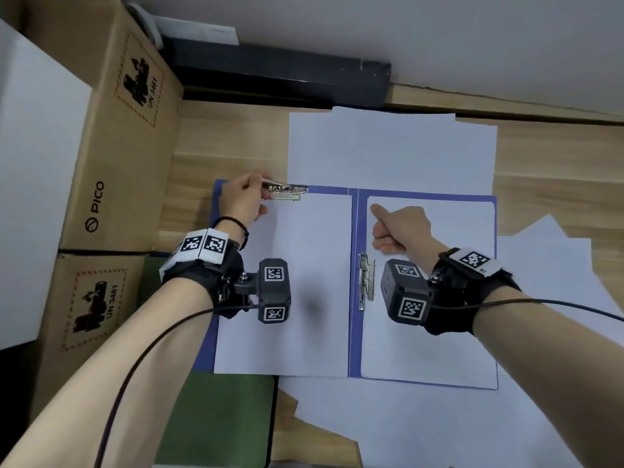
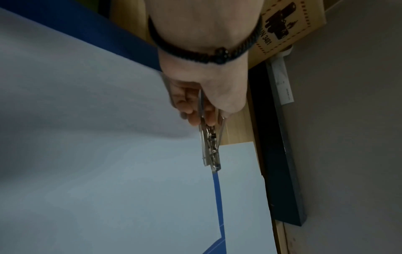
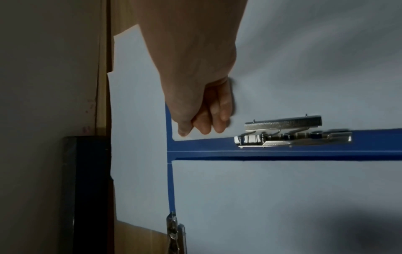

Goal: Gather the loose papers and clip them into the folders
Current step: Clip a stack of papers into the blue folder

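Observation:
A blue folder [image 1: 353, 332] lies open on the wooden table, with a white sheet [image 1: 304, 282] on its left half and another [image 1: 439, 349] on its right half. My left hand [image 1: 260, 192] grips the lever of the metal clip [image 1: 287, 191] at the folder's top left edge; in the left wrist view the clip [image 2: 210, 149] stands raised between the fingers [image 2: 191, 110]. My right hand [image 1: 385, 228] is a fist with the thumb pressing the right sheet's top left corner. A second clip [image 1: 366, 280] sits beside the spine, also visible in the right wrist view [image 3: 291, 132].
Loose white papers lie beyond the folder [image 1: 388, 150], to its right [image 1: 553, 265] and in front of it [image 1: 439, 423]. Cardboard boxes [image 1: 128, 130] stand stacked on the left. A black bar [image 1: 277, 72] runs along the wall. A green surface [image 1: 216, 417] lies at the near left.

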